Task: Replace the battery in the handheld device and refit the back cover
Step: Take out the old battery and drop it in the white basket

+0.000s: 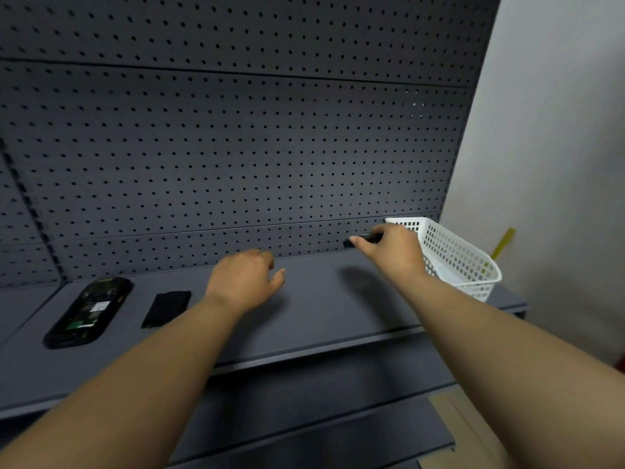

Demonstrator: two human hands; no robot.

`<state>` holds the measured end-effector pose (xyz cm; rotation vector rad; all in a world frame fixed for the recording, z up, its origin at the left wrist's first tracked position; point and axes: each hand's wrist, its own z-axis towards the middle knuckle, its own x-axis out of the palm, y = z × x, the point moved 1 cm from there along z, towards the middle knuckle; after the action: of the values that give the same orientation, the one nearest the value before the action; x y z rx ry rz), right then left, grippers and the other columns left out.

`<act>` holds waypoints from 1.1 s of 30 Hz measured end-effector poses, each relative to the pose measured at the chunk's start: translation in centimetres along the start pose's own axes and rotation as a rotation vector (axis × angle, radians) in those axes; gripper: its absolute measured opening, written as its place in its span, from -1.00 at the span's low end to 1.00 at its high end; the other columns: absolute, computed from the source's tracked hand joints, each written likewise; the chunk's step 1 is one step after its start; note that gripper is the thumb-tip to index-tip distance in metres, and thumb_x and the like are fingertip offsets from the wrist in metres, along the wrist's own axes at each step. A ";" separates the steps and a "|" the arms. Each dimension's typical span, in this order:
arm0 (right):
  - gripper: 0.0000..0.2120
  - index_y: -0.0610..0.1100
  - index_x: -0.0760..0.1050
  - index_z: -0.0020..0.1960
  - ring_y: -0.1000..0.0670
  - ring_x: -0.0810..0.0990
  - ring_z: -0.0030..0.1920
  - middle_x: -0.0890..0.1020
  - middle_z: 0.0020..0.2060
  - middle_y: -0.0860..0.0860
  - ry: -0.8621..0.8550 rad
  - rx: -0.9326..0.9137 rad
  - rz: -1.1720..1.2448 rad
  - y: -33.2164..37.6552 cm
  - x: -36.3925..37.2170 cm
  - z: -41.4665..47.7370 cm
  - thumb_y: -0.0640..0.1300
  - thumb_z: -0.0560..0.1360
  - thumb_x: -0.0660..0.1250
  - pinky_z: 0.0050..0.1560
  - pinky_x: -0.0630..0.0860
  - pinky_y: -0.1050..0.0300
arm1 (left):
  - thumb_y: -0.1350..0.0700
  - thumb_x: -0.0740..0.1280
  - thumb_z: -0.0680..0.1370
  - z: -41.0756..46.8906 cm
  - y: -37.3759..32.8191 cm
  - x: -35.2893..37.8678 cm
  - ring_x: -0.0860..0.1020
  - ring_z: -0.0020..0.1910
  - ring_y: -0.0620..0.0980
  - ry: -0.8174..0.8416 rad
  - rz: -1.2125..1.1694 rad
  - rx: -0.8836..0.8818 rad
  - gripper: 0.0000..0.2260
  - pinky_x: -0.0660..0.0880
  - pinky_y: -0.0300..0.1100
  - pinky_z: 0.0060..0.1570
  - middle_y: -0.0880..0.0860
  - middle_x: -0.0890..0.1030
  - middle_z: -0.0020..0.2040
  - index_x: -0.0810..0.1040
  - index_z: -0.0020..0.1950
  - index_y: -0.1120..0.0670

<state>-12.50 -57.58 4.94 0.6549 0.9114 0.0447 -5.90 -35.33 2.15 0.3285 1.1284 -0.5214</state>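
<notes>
The black handheld device (87, 313) lies face down at the left of the grey shelf (321, 309), its battery bay open and circuitry showing. Just right of it lies a flat black rectangular piece (166, 308); whether it is the back cover or a battery I cannot tell. My left hand (248, 280) hovers over the shelf's middle, fingers loosely curled, holding nothing. My right hand (392, 253) is raised beside the white basket (453, 255) and grips a small black block (358, 240), mostly hidden by the fingers.
A dark pegboard wall (236, 147) rises right behind the shelf. Lower grey shelves (321, 401) step out below its front edge. The perforated basket stands at the shelf's right end, near a pale wall with a yellow strip (504, 243).
</notes>
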 end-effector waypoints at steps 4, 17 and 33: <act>-0.58 -0.25 0.64 -0.03 -0.12 0.64 -0.07 0.70 -0.15 -0.14 -0.022 0.034 0.038 -4.2 -2.9 2.6 0.12 0.42 0.39 -0.12 0.50 0.13 | -0.12 0.14 0.57 2.2 -4.0 0.6 0.58 0.04 0.09 -0.004 0.000 -0.011 -0.63 0.49 -0.10 -0.04 0.09 0.60 0.13 0.53 0.16 0.10; -0.66 -0.20 0.50 -0.30 -0.09 0.51 -0.30 0.52 -0.41 -0.04 0.108 0.100 -0.044 -15.8 -7.0 7.8 0.06 0.43 0.41 -0.51 0.25 0.20 | -0.13 0.14 0.57 6.6 -16.2 3.8 0.57 0.09 0.09 0.042 -0.011 -0.112 -0.64 0.49 -0.10 0.00 0.08 0.59 0.17 0.51 0.17 0.08; -0.74 -0.21 0.51 -0.09 -0.09 0.47 -0.20 0.56 -0.17 -0.11 0.412 0.037 -0.190 -17.0 -2.6 8.8 0.00 0.47 0.38 -0.22 0.37 0.13 | -0.14 0.14 0.57 6.3 -17.0 5.4 0.59 0.02 0.08 0.060 0.043 -0.194 -0.66 0.49 -0.12 -0.08 0.07 0.61 0.10 0.51 0.12 0.07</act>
<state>-11.55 -76.56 1.34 0.6005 1.3712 -0.0080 -8.66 -53.95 -0.12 0.2010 1.2173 -0.3624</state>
